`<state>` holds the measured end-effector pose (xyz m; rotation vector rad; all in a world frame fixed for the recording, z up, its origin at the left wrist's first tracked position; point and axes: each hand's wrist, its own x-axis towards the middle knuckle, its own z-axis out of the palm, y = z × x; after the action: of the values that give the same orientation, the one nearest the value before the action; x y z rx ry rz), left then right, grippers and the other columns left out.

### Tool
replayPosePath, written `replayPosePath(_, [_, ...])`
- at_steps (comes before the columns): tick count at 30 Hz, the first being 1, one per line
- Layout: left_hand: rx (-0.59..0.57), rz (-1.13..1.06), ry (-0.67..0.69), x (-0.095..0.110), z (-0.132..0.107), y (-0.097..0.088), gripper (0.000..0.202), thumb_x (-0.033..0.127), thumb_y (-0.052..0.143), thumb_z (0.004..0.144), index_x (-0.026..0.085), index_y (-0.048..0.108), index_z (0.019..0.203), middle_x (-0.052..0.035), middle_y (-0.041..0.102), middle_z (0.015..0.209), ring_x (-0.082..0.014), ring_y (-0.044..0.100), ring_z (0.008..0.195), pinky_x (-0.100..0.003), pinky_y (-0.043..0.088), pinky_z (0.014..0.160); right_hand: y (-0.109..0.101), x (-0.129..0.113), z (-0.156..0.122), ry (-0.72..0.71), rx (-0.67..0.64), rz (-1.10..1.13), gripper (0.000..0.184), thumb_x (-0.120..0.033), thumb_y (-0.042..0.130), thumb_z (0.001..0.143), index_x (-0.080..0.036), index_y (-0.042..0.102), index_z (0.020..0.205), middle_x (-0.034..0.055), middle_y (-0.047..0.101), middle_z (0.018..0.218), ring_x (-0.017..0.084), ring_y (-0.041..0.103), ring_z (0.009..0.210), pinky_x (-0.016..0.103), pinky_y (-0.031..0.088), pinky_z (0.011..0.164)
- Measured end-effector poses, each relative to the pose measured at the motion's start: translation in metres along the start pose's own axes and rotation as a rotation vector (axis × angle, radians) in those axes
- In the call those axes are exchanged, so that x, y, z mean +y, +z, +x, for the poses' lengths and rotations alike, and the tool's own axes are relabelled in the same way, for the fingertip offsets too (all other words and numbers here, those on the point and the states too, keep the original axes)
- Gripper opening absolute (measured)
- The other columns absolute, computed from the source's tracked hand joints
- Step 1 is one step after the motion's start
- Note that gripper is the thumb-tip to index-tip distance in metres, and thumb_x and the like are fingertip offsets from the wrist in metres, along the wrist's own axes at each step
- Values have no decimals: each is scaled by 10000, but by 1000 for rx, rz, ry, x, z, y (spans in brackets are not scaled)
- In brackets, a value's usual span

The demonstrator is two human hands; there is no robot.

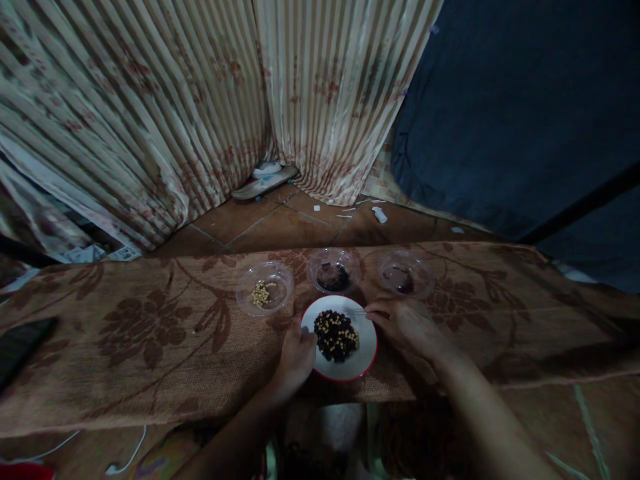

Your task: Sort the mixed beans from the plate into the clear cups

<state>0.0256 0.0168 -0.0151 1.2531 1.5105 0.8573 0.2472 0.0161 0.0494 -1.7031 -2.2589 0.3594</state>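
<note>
A white plate (pixel 369 353) with a red rim stands near the front edge of the cloth-covered table. On it lies a heap of dark pieces mixed with pale yellow beads or beans (pixel 336 335). My left hand (pixel 299 353) grips the plate's left rim, thumb on top; a small greyish spot by the thumb is unclear. At the upper right rim, my right hand (pixel 400 323) pinches a fork (pixel 356 311), its tines over the plate. Behind stand three clear bowls: one with pale beads (pixel 287 287), one with dark pieces (pixel 320 259), one with a little dark residue (pixel 425 270).
A brown flower-patterned cloth (pixel 165 320) covers the narrow table. A dark flat object (pixel 25 343) lies at the far left. Beyond are striped curtains (pixel 200 87), a sandal (pixel 267 183), litter on the tiled floor (pixel 270 220), and dark blue fabric (pixel 520 120) at right.
</note>
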Motion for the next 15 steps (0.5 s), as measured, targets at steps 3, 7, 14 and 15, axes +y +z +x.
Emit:
replayPosePath(3, [-3,25,-4,1,0,0,366,88,440,650,118,584,985,-43,659,763,-155,589,695,-261,471,686,0,0,0,-4,-4,-15,229,-338,488,856,-268,706,858,-4,696,836,144,618,743,238,400,672])
replayPosePath(7, [0,40,0,1,0,-1,421,96,447,652,115,568,1055,-67,670,871,-169,599,771,-277,465,744,0,-3,0,-30,-6,-22,229,-331,482,862,-265,701,861,-10,693,834,139,615,743,236,396,667])
replayPosePath(14, [-13,56,-47,2,1,-1,478,97,449,658,105,545,1126,-70,676,874,-177,606,786,-286,471,755,3,-1,0,-36,6,-14,236,-325,477,863,-252,701,858,-1,698,847,141,612,736,235,395,659])
replayPosePath(15, [-11,57,-50,2,1,-1,483,96,447,657,102,543,1130,-71,676,875,-177,606,786,-288,471,757,3,0,0,-32,5,-14,238,-326,474,864,-251,700,861,0,699,844,141,613,733,236,395,658])
